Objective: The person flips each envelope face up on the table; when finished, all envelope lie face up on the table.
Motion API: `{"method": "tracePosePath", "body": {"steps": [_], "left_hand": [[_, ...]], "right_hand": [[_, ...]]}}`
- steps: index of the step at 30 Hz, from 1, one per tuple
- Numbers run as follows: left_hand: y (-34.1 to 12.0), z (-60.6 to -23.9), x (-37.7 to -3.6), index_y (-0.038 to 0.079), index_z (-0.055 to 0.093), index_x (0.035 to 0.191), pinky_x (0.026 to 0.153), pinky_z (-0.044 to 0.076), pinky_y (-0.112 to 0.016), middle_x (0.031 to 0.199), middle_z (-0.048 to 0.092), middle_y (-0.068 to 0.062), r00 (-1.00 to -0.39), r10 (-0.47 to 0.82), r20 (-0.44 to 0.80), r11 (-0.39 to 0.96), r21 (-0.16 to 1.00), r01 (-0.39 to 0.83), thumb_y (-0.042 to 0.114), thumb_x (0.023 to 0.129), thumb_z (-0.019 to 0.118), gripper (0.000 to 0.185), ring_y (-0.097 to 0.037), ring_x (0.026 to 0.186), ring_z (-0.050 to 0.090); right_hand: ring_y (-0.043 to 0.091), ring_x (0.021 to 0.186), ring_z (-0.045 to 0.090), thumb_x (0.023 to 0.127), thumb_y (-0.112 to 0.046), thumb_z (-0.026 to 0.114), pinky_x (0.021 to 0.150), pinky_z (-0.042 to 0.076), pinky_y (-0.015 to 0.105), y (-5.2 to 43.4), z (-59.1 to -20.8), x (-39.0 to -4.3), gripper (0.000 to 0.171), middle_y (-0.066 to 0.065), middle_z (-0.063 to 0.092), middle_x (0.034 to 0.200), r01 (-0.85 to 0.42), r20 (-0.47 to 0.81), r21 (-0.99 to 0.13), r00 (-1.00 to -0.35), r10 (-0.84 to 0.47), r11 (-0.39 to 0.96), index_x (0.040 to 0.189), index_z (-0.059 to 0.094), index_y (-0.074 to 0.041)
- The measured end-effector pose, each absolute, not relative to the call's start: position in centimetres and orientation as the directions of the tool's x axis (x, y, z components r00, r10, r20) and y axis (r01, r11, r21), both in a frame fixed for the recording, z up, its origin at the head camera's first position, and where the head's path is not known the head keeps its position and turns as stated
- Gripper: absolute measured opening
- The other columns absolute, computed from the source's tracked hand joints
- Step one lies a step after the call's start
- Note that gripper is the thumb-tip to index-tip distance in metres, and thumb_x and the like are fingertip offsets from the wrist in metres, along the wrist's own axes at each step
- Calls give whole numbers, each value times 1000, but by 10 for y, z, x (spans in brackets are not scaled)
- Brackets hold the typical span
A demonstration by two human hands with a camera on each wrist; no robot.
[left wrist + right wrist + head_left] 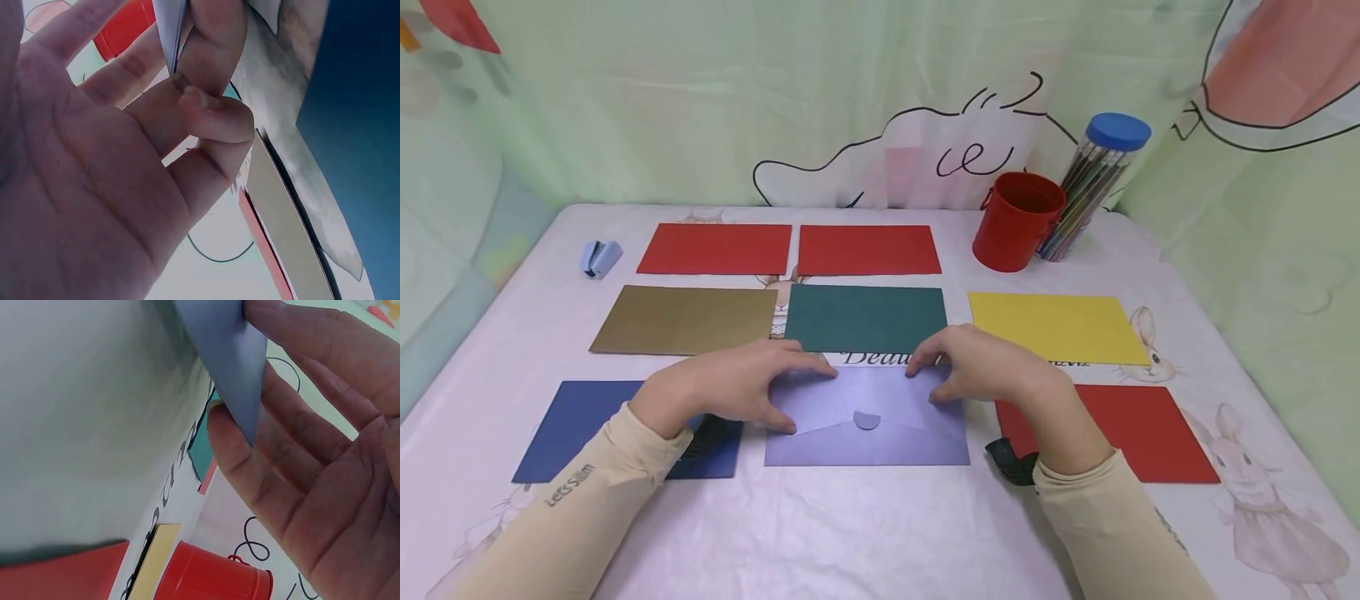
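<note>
A lavender envelope [880,425] lies flap side up at the front middle of the table, with a small round seal [867,419] at the flap tip. My left hand [801,398] pinches its upper left edge, and the left wrist view shows the thin paper edge [170,31] between the fingers [206,106]. My right hand [927,385] pinches the upper right corner. In the right wrist view that corner [228,362] sits lifted between thumb [231,444] and fingers.
Other envelopes lie flat around it: blue [580,425], gold [685,319], dark green [865,319], yellow [1056,327], and red ones [715,248] [868,248] [1138,429]. A red cup [1017,221] and a pencil tube [1093,183] stand back right. A small stapler [600,257] lies back left.
</note>
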State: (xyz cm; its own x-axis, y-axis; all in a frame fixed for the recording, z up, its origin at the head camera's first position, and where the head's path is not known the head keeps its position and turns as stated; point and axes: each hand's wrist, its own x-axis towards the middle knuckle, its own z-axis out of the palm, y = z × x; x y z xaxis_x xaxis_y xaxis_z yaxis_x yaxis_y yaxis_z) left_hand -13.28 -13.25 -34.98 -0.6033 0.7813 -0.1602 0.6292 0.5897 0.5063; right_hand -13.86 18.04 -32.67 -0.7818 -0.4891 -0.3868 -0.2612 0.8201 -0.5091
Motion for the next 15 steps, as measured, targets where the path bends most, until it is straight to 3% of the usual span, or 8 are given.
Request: {"method": "tracePosePath", "body": {"steps": [5,12,15], "left_hand": [[-131,-350,-130,21,61,140,95,47,-41,125,55,-3,-626,755,-194,629,483,609,19,80,85,65,-24,114,53],[-130,-348,-127,28,67,133,96,37,-51,130,47,-4,-665,722,-191,681,368,633,28,79,85,56,-32,116,43],[-130,-349,-127,28,67,133,97,36,-53,130,49,-4,-663,726,-185,676,371,637,28,79,85,57,-31,118,41]], "right_hand": [[29,114,58,79,-7,86,83,57,38,178,-328,-138,37,4,67,117,-242,-404,-501,-783,-472,831,113,78,-20],[26,109,55,75,-9,89,83,56,34,173,-329,-134,31,6,59,111,-377,-354,-394,-780,-517,838,104,81,-16],[25,108,55,75,-9,89,82,56,33,172,-328,-134,32,5,59,110,-367,-366,-387,-781,-506,846,106,81,-16]]}}
